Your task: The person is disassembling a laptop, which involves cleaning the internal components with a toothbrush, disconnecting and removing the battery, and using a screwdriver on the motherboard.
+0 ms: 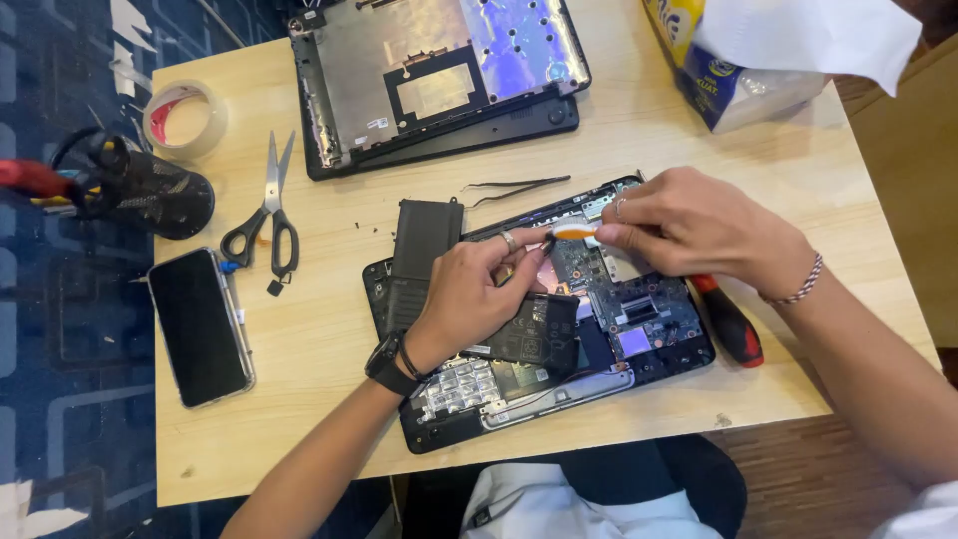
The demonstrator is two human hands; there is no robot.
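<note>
1. Opened laptop base (pixel 559 349) lies near the front-centre of the wooden desk (pixel 329 399), insides up: circuit board, black battery pack, silver parts all showing.
2. Left hand (pixel 469 294) rests on the base over the battery; fingers curled, thumb & forefinger pinched on the left end of a small orange-white strip (pixel 577 232). Ring on one finger, black watch at the wrist.
3. Right hand (pixel 699 235) comes in from the right; fingers clenched round the strip's other end, just above the board. Ring & beaded bracelet visible.
4. Strip sits between both hands, over the upper middle of the base. Can't tell if it's still attached to the board.
5. Red-black screwdriver (pixel 733 324) lies under the right wrist, touching the base's right edge.
6. Tweezers (pixel 519 186) on the desk just behind the base.
7. Removed bottom cover (pixel 429 80) at the back of the desk, inner side up.
8. Scissors (pixel 267 215) left of the base; phone (pixel 200 324) screen-up near the left edge; tape roll (pixel 185 120) at the back-left corner.
9. Black pouch w/ tools (pixel 140 190) hangs partly off the left edge.
10. Tissue pack (pixel 738 60) at back right, white sheet sticking out.
</note>
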